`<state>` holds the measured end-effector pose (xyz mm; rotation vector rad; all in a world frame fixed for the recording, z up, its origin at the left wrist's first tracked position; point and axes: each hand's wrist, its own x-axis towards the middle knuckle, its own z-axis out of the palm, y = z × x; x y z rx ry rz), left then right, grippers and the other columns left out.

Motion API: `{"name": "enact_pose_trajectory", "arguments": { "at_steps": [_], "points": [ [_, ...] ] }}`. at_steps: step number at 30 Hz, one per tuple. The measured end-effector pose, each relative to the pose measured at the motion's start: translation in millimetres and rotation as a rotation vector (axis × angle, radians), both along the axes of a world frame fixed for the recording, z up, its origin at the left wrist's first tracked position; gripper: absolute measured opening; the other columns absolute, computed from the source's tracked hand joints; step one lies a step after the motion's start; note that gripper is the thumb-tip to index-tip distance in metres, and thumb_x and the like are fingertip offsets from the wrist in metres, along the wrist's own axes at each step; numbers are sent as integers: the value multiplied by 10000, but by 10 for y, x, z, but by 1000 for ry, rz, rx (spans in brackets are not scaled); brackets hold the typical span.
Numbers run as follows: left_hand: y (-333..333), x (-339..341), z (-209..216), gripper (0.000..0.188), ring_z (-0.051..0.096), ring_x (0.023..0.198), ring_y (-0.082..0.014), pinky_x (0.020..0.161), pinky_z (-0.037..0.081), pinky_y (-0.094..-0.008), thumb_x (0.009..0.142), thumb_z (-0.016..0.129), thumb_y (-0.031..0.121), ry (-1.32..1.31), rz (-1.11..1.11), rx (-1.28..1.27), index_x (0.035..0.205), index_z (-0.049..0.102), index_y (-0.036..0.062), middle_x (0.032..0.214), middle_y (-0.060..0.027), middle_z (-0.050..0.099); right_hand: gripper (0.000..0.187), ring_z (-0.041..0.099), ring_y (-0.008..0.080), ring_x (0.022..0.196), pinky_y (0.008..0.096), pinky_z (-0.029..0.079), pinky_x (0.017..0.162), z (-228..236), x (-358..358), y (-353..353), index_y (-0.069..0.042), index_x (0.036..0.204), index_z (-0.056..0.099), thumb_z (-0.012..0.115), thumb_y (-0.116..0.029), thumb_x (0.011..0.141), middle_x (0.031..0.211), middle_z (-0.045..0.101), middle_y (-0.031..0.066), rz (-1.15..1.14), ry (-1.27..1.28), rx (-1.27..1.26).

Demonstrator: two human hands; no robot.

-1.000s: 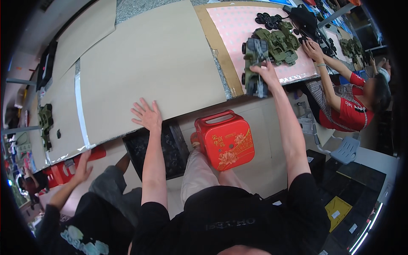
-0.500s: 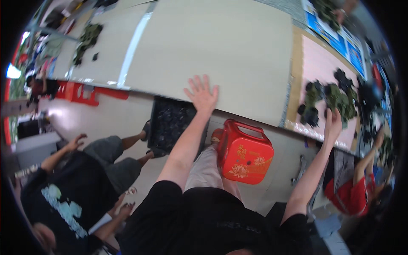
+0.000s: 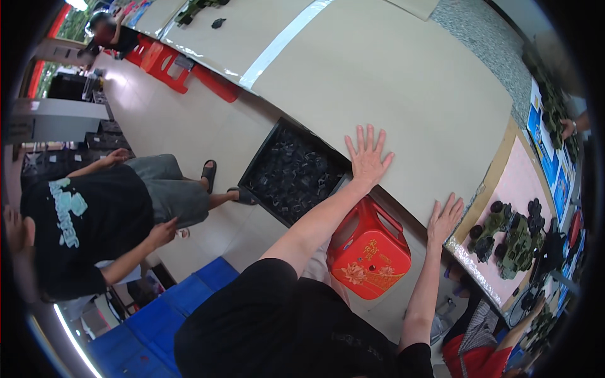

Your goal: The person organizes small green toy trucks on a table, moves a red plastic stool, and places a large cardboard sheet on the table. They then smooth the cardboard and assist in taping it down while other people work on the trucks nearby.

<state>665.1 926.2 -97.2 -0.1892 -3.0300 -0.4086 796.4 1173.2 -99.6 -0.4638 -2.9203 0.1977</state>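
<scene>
Head view: looks down at a counter point(image 3: 482, 44) topped with tan cardboard point(image 3: 403, 82).
Left hand point(image 3: 368, 164): palm down over the cardboard at the front edge; its grip is spread wide, with the fingers pointing at the back edge.
Right hand point(image 3: 445, 220): also palm down at the front edge, just left of the pink sheet; its grip is spread a little.
Pink sheet point(image 3: 513, 170): on the right part of the counter, reaching almost to the front edge.
Green toy trucks point(image 3: 520, 249): in a pile on the pink sheet, nearest the right hand, with black parts point(image 3: 535, 217) beside them.
Far left of the counter: a green toy point(image 3: 196, 11) and a small dark bit point(image 3: 218, 23), past a strip of shiny tape point(image 3: 277, 50).
Black crate point(image 3: 265, 151): on the floor below the front edge, full of dark bits point(image 3: 293, 170).
Red stool point(image 3: 368, 252): right of the crate, below the front edge.
Other people: one in a black shirt point(image 3: 94, 220) at left, one in red point(image 3: 488, 359) at lower right.
</scene>
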Motion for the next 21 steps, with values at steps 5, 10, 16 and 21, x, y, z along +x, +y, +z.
{"name": "enact_pose_trajectory", "arguments": {
  "at_steps": [5, 10, 16, 21],
  "points": [
    [0, 33, 26, 669, 46, 1367, -393, 1027, 16, -651, 868, 421, 520, -18, 8, 61, 1410, 289, 151, 1479, -168, 157, 547, 247, 380, 1312, 464, 185, 1077, 48, 6, -21, -103, 1384, 336, 448, -370, 919, 1414, 283, 227, 6, -7, 21],
    [-17, 3, 73, 631, 114, 1344, -392, 1014, 76, -643, 866, 464, 466, -1, -1, 101, 1386, 327, 135, 1440, -176, 222, 541, 258, 380, 1304, 464, 190, 1074, 50, -32, -8, -97, 1381, 341, 444, -360, 920, 1407, 293, 231, 20, 9, 22],
    [-993, -722, 73, 435, 434, 1110, -336, 890, 334, -509, 850, 525, 286, 184, 65, 55, 1213, 468, 54, 1148, -177, 489, 532, 263, 379, 1301, 459, 198, 1070, 68, -26, -30, -95, 1378, 347, 445, -347, 920, 1402, 299, 232, 9, -2, 50],
    [-2436, -1420, -7, 691, 108, 1351, -425, 1066, 54, -582, 873, 365, 562, 120, 415, -223, 1408, 283, 132, 1447, -233, 209, 531, 266, 381, 1298, 456, 198, 1072, 84, -68, -105, -94, 1378, 347, 452, -337, 917, 1400, 303, 232, 41, -2, 24]
  ]
}}
